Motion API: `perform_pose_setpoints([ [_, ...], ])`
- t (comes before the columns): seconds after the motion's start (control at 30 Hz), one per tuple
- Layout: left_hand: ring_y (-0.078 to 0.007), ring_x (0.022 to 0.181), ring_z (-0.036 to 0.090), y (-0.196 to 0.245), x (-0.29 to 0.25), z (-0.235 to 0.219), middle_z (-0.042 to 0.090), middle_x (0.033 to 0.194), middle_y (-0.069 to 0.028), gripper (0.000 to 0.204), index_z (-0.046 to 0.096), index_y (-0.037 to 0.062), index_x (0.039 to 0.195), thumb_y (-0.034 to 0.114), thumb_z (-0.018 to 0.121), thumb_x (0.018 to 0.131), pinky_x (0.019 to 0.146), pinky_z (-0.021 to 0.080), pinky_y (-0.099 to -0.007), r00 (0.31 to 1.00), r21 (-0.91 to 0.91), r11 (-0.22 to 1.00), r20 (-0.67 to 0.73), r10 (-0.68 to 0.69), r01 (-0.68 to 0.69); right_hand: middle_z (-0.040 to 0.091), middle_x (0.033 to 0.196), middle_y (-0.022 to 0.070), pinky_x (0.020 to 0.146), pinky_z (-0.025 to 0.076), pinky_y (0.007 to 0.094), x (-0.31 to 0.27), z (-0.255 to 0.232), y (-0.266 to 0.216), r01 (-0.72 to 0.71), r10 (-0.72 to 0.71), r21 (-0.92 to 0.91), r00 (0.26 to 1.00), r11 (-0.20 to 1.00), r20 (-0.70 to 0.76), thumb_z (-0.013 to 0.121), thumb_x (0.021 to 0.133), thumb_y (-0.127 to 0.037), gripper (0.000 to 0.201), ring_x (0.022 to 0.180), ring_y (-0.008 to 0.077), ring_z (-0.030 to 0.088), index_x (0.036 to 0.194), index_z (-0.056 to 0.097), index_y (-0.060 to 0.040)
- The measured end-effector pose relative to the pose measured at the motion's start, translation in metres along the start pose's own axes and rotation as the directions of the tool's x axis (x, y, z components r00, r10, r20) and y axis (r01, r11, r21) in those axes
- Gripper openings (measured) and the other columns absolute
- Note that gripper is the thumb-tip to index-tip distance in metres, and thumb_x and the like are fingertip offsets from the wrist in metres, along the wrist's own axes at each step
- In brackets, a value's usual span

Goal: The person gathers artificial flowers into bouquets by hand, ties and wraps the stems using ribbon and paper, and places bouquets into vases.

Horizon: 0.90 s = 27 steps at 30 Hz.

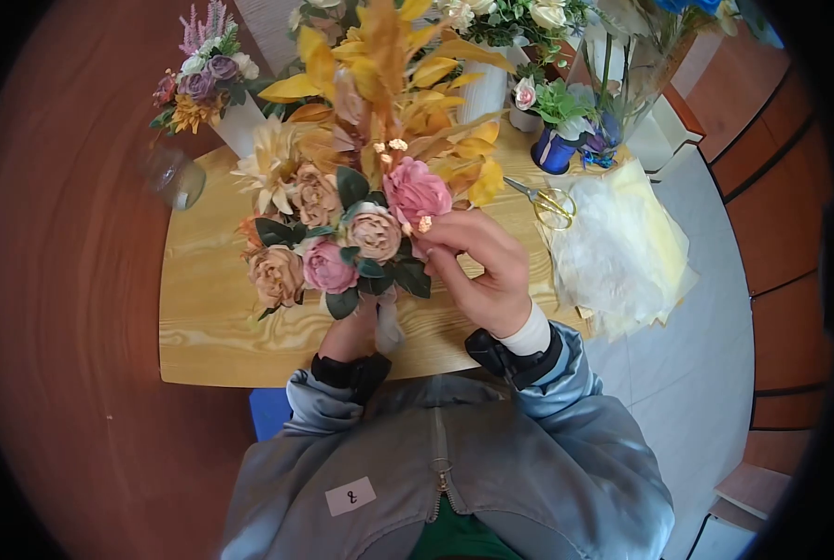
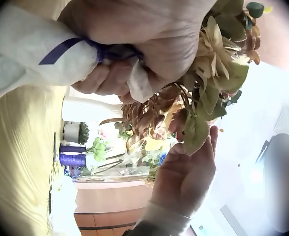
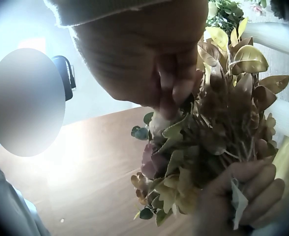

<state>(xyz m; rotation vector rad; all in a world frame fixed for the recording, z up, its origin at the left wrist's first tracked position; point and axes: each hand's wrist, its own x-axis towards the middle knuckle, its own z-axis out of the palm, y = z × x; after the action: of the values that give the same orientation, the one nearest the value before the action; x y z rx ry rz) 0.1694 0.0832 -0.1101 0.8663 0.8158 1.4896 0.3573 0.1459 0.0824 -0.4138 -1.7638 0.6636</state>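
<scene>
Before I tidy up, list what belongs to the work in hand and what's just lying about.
Belongs: bouquet; left grip, round its stems; right grip, pinching among its blooms; purple ribbon and white wrap.

Apparently lying about: scissors, thin sheets, glass jar, blue spool.

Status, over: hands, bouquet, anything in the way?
Left hand grips bouquet by its stems. Right hand pinches its edge near pink rose. Scissors, paper off right.

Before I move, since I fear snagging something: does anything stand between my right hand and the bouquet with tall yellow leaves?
Nothing visible does: your right hand is at the edge of the bouquet, fingertips below its large pink rose.
</scene>
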Motion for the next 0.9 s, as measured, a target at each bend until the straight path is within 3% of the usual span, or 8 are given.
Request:
perform_pose_setpoints([
  [0.1, -0.0153, 0.087, 0.050, 0.057, -0.005, 0.063, 0.052, 0.095, -0.0038, 0.030, 0.053, 0.0107, 0.096, 0.037, 0.051, 0.082, 0.071, 0.043, -0.0286, 0.949, -0.247, 0.938, -0.138, -0.283, 0.244, 0.059, 0.081, 0.0091, 0.059, 0.047, 0.0273, 0.001, 0.000, -0.002, 0.123, -0.120, -0.062, 0.992, 0.991, 0.044, 0.057, 0.068, 0.007, 0.022, 0.070, 0.0219, 0.059, 0.088, 0.060, -0.0034],
  [0.33, -0.0124, 0.077, 0.050, 0.060, 0.017, 0.079, 0.052, 0.087, -0.0007, 0.030, 0.052, 0.0121, 0.091, 0.040, 0.051, 0.082, 0.063, 0.042, -0.0263, 0.924, -0.184, 0.951, -0.251, -0.289, 0.247, 0.059, 0.081, 0.0065, 0.056, 0.047, 0.0286, -0.004, 0.011, -0.004, 0.096, -0.089, -0.048, 0.986, 0.994, 0.141, 0.061, 0.070, -0.004, 0.017, 0.066, 0.0218, 0.059, 0.087, 0.061, -0.0070],
  [0.4, -0.0115, 0.073, 0.050, 0.061, 0.022, 0.081, 0.052, 0.084, 0.0004, 0.029, 0.052, 0.0125, 0.090, 0.041, 0.050, 0.082, 0.061, 0.042, -0.0256, 0.915, -0.165, 0.956, -0.288, -0.283, 0.244, 0.059, 0.081, 0.0072, 0.054, 0.046, 0.0290, -0.006, 0.013, -0.006, -0.098, 0.107, -0.078, 0.986, 0.992, 0.128, 0.062, 0.070, -0.006, 0.018, 0.065, 0.0222, 0.058, 0.088, 0.060, -0.0076],
  [0.53, -0.0100, 0.068, 0.050, 0.057, 0.025, 0.076, 0.052, 0.079, 0.0019, 0.030, 0.052, 0.0132, 0.087, 0.042, 0.050, 0.082, 0.057, 0.042, -0.0244, 0.898, -0.136, 0.960, -0.342, -0.276, 0.243, 0.059, 0.078, 0.0082, 0.053, 0.046, 0.0298, -0.004, 0.015, -0.009, -0.177, 0.182, -0.066, 0.981, 0.982, 0.069, 0.063, 0.070, -0.008, 0.020, 0.066, 0.0240, 0.058, 0.090, 0.059, -0.0073],
  [0.6, -0.0179, 0.095, 0.052, 0.039, 0.024, 0.050, 0.053, 0.104, -0.0043, 0.047, 0.045, 0.0114, 0.111, 0.045, 0.052, 0.079, 0.085, 0.042, -0.0342, 0.947, -0.111, 0.956, -0.141, -0.287, 0.273, 0.058, 0.077, 0.0075, 0.049, 0.043, 0.0256, -0.005, 0.014, -0.010, -0.210, 0.212, -0.054, 0.976, 0.976, 0.048, 0.064, 0.070, -0.007, 0.023, 0.056, 0.0184, 0.055, 0.092, 0.058, -0.0066],
  [0.63, -0.0179, 0.095, 0.052, 0.036, 0.023, 0.048, 0.053, 0.104, -0.0043, 0.047, 0.045, 0.0114, 0.111, 0.045, 0.052, 0.079, 0.085, 0.042, -0.0342, 0.948, -0.109, 0.956, -0.139, -0.286, 0.273, 0.058, 0.077, 0.0075, 0.049, 0.043, 0.0256, -0.006, 0.014, -0.009, -0.209, 0.211, -0.054, 0.976, 0.977, 0.045, 0.064, 0.070, -0.007, 0.023, 0.056, 0.0184, 0.055, 0.092, 0.058, -0.0066],
  [0.8, -0.0146, 0.092, 0.052, 0.038, 0.004, 0.049, 0.052, 0.103, -0.0029, 0.050, 0.044, 0.0106, 0.111, 0.051, 0.045, 0.081, 0.077, 0.045, -0.0313, 0.952, -0.031, 0.965, -0.162, -0.261, 0.259, 0.056, 0.070, -0.0036, 0.041, 0.027, 0.0146, -0.013, 0.018, -0.004, -0.459, 0.445, 0.372, 0.886, 0.807, 0.130, 0.059, 0.074, 0.003, 0.023, 0.045, -0.0019, 0.033, 0.096, 0.058, -0.0032],
  [0.9, -0.0087, 0.081, 0.047, 0.046, -0.003, 0.059, 0.049, 0.092, 0.0011, 0.043, 0.045, 0.0116, 0.109, 0.046, 0.043, 0.085, 0.066, 0.039, -0.0234, 0.964, -0.038, 0.970, -0.107, -0.243, 0.240, 0.053, 0.068, -0.0062, 0.041, 0.027, 0.0141, -0.008, 0.019, -0.012, -0.498, 0.500, 0.520, 0.853, 0.694, 0.150, 0.057, 0.075, 0.005, 0.022, 0.046, -0.0032, 0.034, 0.096, 0.058, -0.0020],
])
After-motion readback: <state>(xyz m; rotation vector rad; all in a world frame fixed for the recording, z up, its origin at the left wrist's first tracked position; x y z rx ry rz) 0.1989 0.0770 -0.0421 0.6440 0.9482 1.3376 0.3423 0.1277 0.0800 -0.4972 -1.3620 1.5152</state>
